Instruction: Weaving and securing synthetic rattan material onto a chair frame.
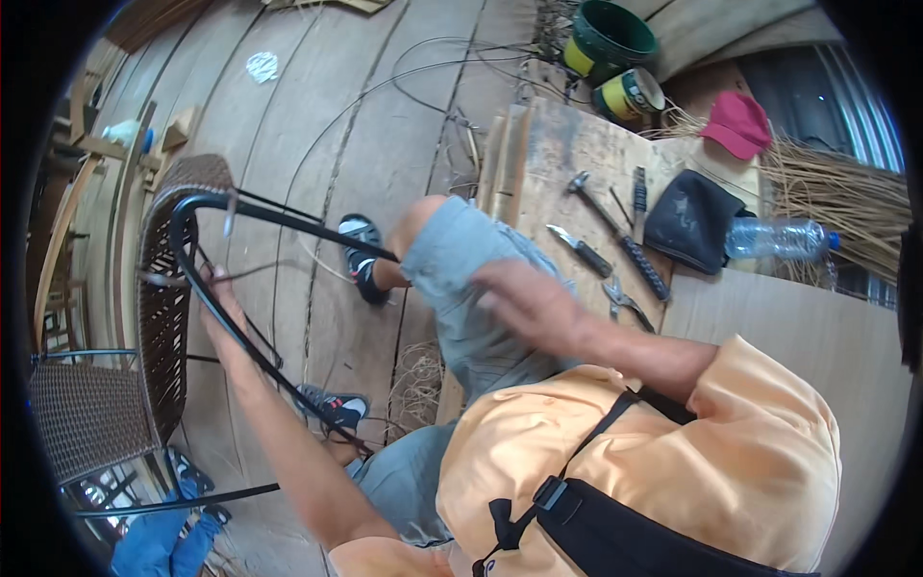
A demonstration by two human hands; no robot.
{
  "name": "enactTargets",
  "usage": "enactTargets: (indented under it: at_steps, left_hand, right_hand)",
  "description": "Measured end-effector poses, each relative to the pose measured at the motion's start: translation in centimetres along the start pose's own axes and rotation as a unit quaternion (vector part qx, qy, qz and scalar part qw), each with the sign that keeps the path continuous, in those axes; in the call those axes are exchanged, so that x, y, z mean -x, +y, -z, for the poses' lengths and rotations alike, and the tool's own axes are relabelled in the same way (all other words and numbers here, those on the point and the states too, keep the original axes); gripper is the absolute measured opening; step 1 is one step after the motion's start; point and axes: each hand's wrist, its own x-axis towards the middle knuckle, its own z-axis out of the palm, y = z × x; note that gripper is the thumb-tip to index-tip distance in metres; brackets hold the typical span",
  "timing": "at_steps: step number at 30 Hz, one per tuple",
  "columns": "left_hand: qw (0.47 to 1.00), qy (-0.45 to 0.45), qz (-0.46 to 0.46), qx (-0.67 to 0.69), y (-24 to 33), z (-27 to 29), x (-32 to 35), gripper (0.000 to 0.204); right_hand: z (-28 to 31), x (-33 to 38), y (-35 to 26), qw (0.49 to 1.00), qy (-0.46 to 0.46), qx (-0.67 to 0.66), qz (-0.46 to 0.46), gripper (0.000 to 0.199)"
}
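Observation:
A woven brown chair [165, 327] with a bent black tubular frame [264, 348] stands tilted at my left. My left hand [219, 296] reaches behind the tube and grips the edge of the weave, its fingers partly hidden. A loose strand [258, 263] runs past that hand. Over my thigh in grey-blue shorts [460, 303], my right hand [527, 306] is smeared by motion; whether it holds anything does not show. Right of it, a knife [581, 252], a hammer [620, 234], pliers [626, 306] and a thin dark tool [639, 197] lie on a wooden board [562, 144].
Beyond the tools are a black pouch [694, 221], a plastic bottle [779, 238], a red cap [736, 125] and bundled strands [827, 188]. Green buckets [610, 43] stand at the back. Long strands [394, 79] curve across the plank floor [317, 125]. Another person's blue-clad legs [159, 540] show lower left.

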Motion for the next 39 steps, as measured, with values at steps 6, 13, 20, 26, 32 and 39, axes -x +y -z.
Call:
enactTargets:
  at_steps: [6,13,20,26,32,39]
  left_hand:
    - [0.968,-0.063,0.187,0.157,4.7,-2.6,1.9,0.054]
    - [0.972,-0.048,0.195,0.119,-1.1,-0.8,0.1,0.041]
    - [0.963,-0.043,0.133,0.23,2.9,-1.8,2.4,0.03]
    - [0.995,-0.016,0.064,0.074,5.7,-1.3,2.9,0.028]
    - [0.988,0.061,0.105,0.094,6.8,-1.3,3.1,0.026]
    - [0.978,0.022,0.117,0.173,8.1,-1.0,2.9,0.021]
  right_hand:
    - [8.7,8.7,14.4,0.933,0.158,0.19,-0.263,0.023]
    - [2.0,19.9,13.7,0.856,-0.082,0.348,-0.373,0.069]
    - [7.7,18.4,13.0,0.888,-0.044,0.251,-0.383,0.048]
    - [3.5,1.7,-1.9,0.954,-0.067,-0.162,-0.245,0.026]
    - [-8.7,-13.1,-7.3,0.99,-0.124,-0.035,-0.064,0.037]
    - [-14.3,-21.8,-4.6,0.992,-0.113,-0.057,-0.023,0.042]
